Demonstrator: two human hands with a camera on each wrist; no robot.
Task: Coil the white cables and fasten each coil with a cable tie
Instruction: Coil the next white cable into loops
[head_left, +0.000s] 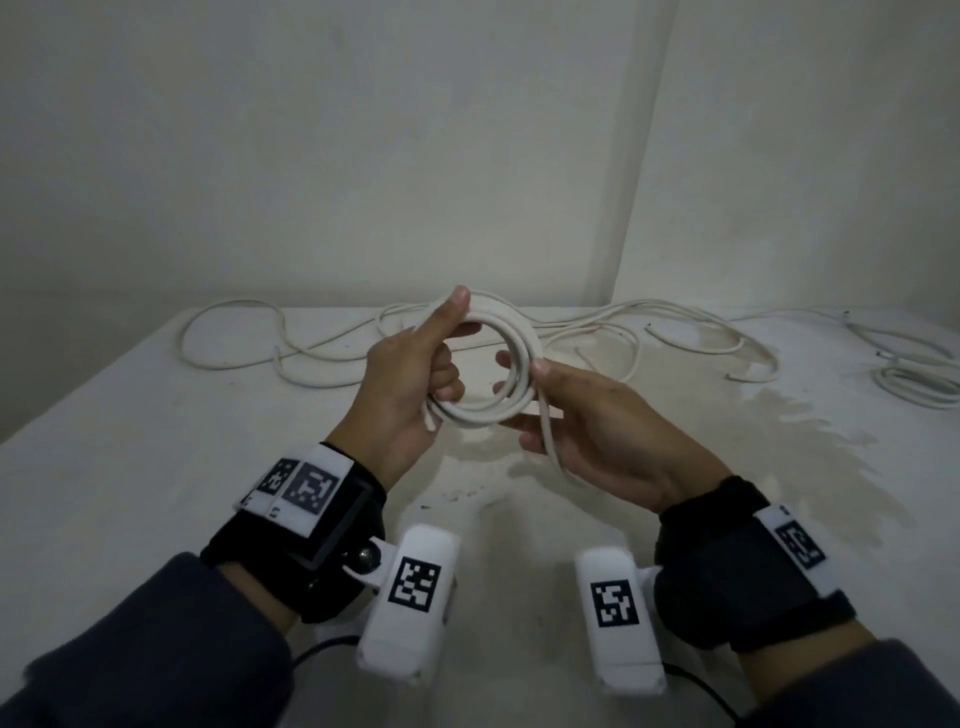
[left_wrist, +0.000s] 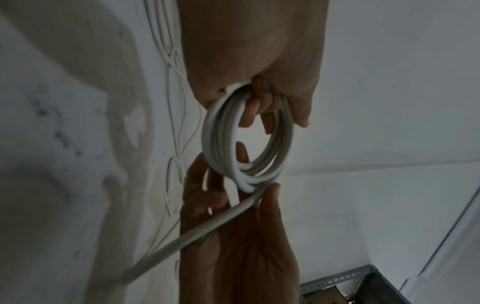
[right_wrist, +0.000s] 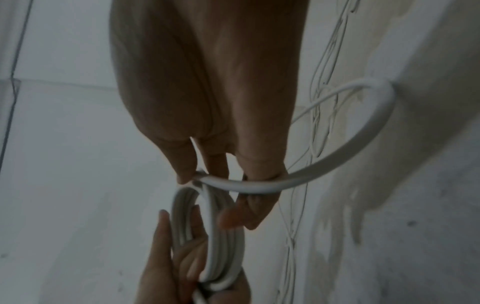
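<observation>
While left hand (head_left: 410, 384) grips and right hand (head_left: 587, 421) pinches it, round smooth white cable coil (head_left: 511, 364) above stained table (head_left: 156, 441).

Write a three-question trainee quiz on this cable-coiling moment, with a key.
1. True or false: the coil is lying flat on the table.
2. Which hand grips the coil with fingers through its middle? A) left hand B) right hand C) neither
3. Fill in: the loose tail of the cable runs across the ____ hand.

Key
1. False: both hands hold it above the table.
2. A: the left hand's fingers curl through the loops.
3. Right: the thumb and fingers pinch the tail where it leaves the coil.

No cable tie shows on the coil.
</observation>
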